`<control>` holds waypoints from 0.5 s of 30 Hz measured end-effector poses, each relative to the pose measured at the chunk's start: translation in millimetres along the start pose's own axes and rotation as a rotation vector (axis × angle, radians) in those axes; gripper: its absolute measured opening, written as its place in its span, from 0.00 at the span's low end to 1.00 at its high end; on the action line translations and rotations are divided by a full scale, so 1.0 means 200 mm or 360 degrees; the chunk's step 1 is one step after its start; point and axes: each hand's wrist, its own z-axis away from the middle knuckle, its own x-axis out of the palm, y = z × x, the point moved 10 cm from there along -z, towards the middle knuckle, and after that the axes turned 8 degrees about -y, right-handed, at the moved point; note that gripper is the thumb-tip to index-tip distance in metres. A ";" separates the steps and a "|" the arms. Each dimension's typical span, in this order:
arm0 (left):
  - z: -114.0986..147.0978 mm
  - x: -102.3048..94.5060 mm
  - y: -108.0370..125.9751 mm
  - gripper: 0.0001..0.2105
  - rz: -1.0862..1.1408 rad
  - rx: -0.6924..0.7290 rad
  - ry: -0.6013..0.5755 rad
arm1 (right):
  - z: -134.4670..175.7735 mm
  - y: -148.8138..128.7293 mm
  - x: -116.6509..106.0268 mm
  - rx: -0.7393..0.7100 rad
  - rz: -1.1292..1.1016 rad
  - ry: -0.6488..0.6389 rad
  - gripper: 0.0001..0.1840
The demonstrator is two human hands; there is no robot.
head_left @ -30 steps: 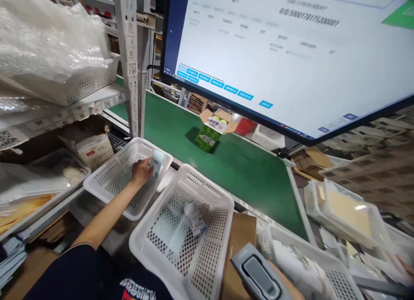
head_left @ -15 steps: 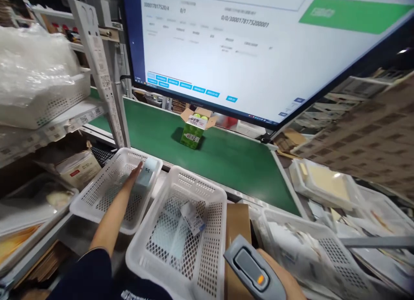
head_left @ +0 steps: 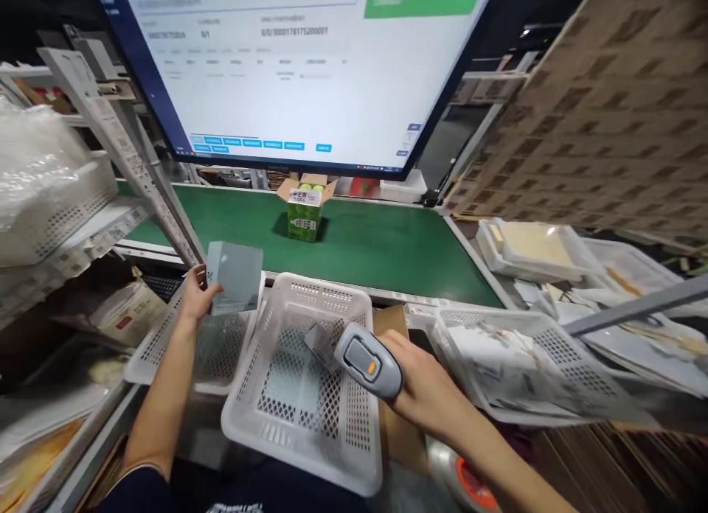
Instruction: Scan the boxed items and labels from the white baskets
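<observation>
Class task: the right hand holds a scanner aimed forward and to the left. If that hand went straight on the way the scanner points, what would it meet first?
Probably the small packet lying in the middle basket, just ahead of the scanner in the right hand. Depth is unclear from this one view.

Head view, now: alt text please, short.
Left hand holds a grey box over a white basket; right hand aims a scanner over another basket. Behind: green belt, monitor.

Green belt (head_left: 376,251) open around small carton (head_left: 304,212).
</observation>
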 end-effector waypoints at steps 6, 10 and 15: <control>0.31 0.05 0.31 0.38 0.1167 0.0021 -0.0098 | -0.09 -0.17 0.08 0.0020 0.0193 -0.0220 0.15; 0.45 0.19 0.45 0.34 0.1096 0.0102 -0.0201 | -0.06 -0.16 0.12 0.0124 0.0354 -0.0331 0.15; 0.58 0.34 0.45 0.33 0.0964 0.0073 -0.0292 | 0.07 -0.08 0.13 0.0079 0.0268 -0.0332 0.13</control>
